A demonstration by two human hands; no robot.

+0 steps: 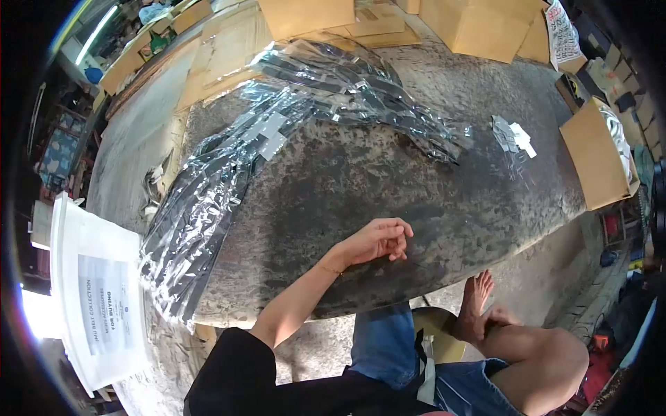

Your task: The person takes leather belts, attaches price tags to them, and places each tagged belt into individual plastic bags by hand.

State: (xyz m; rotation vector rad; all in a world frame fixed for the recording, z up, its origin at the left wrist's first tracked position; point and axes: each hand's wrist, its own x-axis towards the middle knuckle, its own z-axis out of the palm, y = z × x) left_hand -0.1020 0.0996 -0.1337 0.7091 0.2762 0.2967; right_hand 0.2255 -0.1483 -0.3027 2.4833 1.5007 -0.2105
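Left hand (pixel 381 242) curling loosely, empty, over surface (pixel 416 208); carton (pixel 593 156) well right, holding whitish bundle (pixel 616 139); white bin (pixel 104 291) standing left; right hand (pixel 501 316) blurring, grip unclear

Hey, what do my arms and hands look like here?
Your left hand wears no glove; a thin gold-coloured bracelet circles the wrist, below a short black sleeve. Your right hand, near your foot, is too blurred for detail; that arm's sleeve isn't in view.
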